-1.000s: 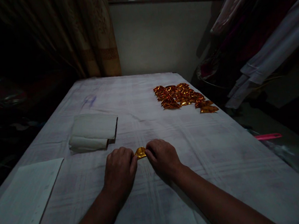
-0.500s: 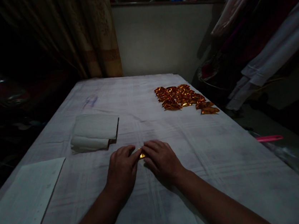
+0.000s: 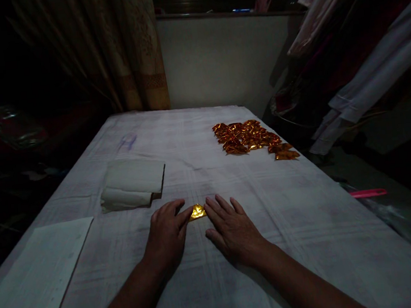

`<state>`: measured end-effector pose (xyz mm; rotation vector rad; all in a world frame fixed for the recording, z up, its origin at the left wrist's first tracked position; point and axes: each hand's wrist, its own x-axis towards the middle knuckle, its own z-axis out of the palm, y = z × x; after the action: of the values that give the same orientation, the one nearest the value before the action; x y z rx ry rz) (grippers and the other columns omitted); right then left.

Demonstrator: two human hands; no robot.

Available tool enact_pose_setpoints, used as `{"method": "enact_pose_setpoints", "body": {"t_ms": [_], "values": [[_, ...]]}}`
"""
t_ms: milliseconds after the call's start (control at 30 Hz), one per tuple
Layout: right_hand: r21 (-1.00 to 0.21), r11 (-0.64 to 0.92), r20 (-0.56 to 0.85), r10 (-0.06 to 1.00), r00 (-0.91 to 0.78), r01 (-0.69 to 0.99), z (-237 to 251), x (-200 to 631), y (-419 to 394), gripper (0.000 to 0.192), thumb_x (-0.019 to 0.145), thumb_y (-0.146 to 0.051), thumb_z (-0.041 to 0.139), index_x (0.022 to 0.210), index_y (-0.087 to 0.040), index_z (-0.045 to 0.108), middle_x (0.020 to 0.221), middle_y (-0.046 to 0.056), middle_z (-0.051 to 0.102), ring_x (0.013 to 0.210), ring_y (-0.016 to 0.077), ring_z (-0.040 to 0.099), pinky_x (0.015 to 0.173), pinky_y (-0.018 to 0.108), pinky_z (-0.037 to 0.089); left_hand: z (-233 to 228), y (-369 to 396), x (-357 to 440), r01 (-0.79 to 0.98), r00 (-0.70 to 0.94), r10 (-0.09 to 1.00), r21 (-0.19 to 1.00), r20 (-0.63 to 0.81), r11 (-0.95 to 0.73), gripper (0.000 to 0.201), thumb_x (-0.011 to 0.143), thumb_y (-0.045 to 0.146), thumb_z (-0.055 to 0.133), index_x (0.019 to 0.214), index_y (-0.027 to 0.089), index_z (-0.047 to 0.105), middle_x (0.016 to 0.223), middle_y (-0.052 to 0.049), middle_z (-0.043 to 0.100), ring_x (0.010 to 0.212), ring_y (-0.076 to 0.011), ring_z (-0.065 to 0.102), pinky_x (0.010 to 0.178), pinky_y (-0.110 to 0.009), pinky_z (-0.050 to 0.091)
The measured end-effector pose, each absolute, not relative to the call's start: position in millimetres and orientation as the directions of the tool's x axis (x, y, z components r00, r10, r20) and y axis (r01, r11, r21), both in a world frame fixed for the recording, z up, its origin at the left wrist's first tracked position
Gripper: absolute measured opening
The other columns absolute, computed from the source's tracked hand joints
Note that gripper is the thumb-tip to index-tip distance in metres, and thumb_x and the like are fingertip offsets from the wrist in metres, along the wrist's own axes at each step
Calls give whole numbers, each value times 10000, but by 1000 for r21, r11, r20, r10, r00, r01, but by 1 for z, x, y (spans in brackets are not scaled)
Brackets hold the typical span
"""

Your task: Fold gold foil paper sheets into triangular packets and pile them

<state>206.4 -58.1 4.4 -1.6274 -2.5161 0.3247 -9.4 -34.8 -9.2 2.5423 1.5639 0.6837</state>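
Observation:
A small folded piece of gold foil (image 3: 198, 211) lies flat on the white cloth-covered table (image 3: 309, 221), near me at the middle. My left hand (image 3: 167, 234) rests palm down, its fingertips pressing the foil's left edge. My right hand (image 3: 232, 229) lies flat beside the foil on the right, fingers spread, touching or almost touching its right edge. A heap of several folded gold foil pieces (image 3: 251, 138) sits farther back on the right of the table.
A folded stack of white paper (image 3: 133, 184) lies left of centre. A flat white sheet (image 3: 34, 280) lies at the near left. A curtain (image 3: 123, 49) hangs behind the table; clothes (image 3: 368, 56) hang at the right. A pink object (image 3: 368, 193) lies beyond the table's right edge.
Both hands pinched the foil piece a second ago; they have since pressed it down and flattened out. My right hand has slid slightly right and opened its fingers.

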Motion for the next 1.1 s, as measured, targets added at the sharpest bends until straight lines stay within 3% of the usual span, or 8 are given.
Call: {"method": "enact_pose_setpoints", "body": {"t_ms": [233, 400, 567, 733, 933, 1100], "values": [[-275, 385, 16, 918, -396, 881, 5, 205, -58, 596, 1016, -488, 462, 1540, -206, 420, 1619, 92, 366, 1516, 334, 270, 1219, 605, 197, 8, -39, -11, 826, 486, 837, 182, 252, -534, 363, 940, 209, 601, 1295, 262, 654, 1287, -95, 659, 1169, -283, 593, 996, -481, 460], [-292, 383, 34, 920, -391, 876, 7, 203, -56, 556, 1011, -442, 492, 1509, -197, 466, 1602, 101, 400, 1502, 345, 295, 1204, 600, 224, 19, -33, -7, 849, 501, 854, 112, 143, -517, 301, 965, 250, 604, 1256, 289, 675, 1077, -64, 690, 982, -253, 632, 842, -404, 496], [-300, 420, 158, 907, -390, 857, 4, 204, -52, 460, 976, -354, 576, 1412, -208, 569, 1524, 110, 513, 1444, 329, 387, 1174, 538, 298, 22, -33, -2, 845, 534, 841, -16, 88, -535, 330, 956, 158, 578, 1269, 228, 657, 1008, -82, 682, 912, -251, 630, 781, -377, 497], [-292, 478, 266, 872, -410, 828, 6, 201, -45, 331, 951, -255, 616, 1276, -210, 650, 1354, 98, 648, 1298, 262, 526, 1088, 419, 395, 18, -32, -2, 816, 574, 804, -31, 158, -577, 333, 934, 69, 518, 1222, 184, 638, 979, -91, 672, 906, -243, 632, 798, -374, 505], [-222, 454, 222, 885, -408, 863, 21, 194, -35, 137, 982, -237, 584, 1006, -198, 714, 1054, 67, 742, 1001, 224, 642, 878, 348, 438, 21, -31, -5, 826, 520, 823, 112, 229, -553, 200, 989, 177, 459, 918, 196, 645, 871, -61, 679, 818, -226, 641, 759, -350, 488], [-297, 329, 174, 942, -288, 896, 28, 197, -23, 215, 1017, -265, 527, 941, -185, 712, 994, 63, 726, 950, 190, 627, 834, 299, 408, 30, -34, 2, 781, 349, 916, 479, 198, -401, 239, 1014, 268, 407, 1026, 228, 642, 898, -24, 732, 808, -187, 689, 696, -281, 476]]}}
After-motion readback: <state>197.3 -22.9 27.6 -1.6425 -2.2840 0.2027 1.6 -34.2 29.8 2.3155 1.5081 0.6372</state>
